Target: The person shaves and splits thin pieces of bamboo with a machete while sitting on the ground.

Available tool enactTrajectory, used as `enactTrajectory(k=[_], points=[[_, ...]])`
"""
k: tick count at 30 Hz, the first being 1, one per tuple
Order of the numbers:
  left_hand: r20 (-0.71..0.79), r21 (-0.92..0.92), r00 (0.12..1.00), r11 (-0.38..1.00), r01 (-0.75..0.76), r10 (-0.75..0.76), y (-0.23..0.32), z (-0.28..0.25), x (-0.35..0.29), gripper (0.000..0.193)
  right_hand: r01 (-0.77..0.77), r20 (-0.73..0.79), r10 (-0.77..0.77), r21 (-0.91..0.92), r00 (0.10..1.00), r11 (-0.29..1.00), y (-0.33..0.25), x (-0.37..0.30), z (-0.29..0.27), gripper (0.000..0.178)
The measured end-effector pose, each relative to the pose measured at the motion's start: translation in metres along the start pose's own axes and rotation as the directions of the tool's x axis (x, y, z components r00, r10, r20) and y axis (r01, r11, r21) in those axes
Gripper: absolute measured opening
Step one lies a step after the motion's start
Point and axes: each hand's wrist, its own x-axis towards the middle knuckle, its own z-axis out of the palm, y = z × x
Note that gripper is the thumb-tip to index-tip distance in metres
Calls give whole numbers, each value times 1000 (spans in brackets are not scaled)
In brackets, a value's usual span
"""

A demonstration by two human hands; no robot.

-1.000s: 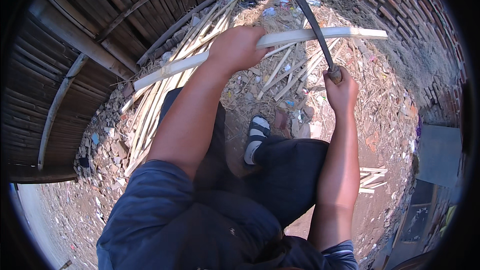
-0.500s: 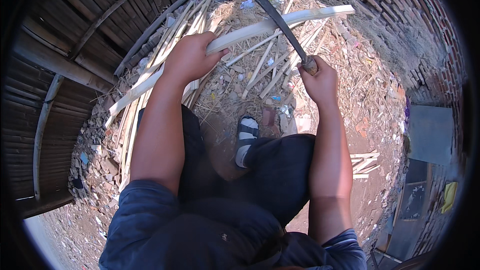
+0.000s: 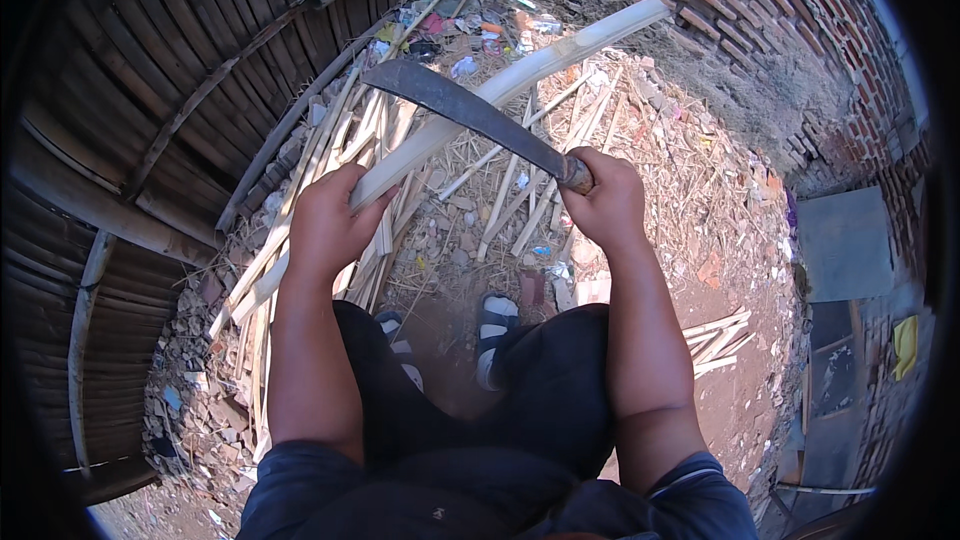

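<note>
A long pale strip of split bamboo slants from lower left to upper right in front of me. My left hand is closed around it toward its lower end. In my right hand is the wooden handle of a machete, fingers wrapped round it. Its dark, curved blade points to the left and crosses over the middle of the strip. Whether the blade touches the bamboo I cannot tell.
A pile of bamboo strips lies on the rubble to the left; shorter strips lie at right. Straw and litter cover the ground ahead. A dark slatted wall stands at left, a brick wall at far right. My sandalled feet are below.
The machete has swung from pointing up to lying more level, its tip now to the left. Both hands have come lower in view, and the bamboo strip slants more steeply.
</note>
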Motion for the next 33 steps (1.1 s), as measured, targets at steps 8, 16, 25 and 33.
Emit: enactTrajectory(k=[8, 16, 25, 33], points=[[-46, -20, 999, 1000, -20, 19, -19, -19, -10, 38, -170, -39, 171, 35, 984, 985, -27, 8, -2, 30], [-66, -18, 998, 1000, 7, -8, -16, -24, -15, 39, 131, 84, -123, -103, 989, 986, -59, -1, 3, 28], [2, 98, 998, 993, 63, -64, -14, -27, -17, 40, -223, 43, 224, -44, 974, 974, -40, 4, 5, 29], [-50, 52, 998, 998, -41, 44, -15, -5, -10, 40, 114, 208, -86, -126, 974, 985, -50, -7, 15, 36]])
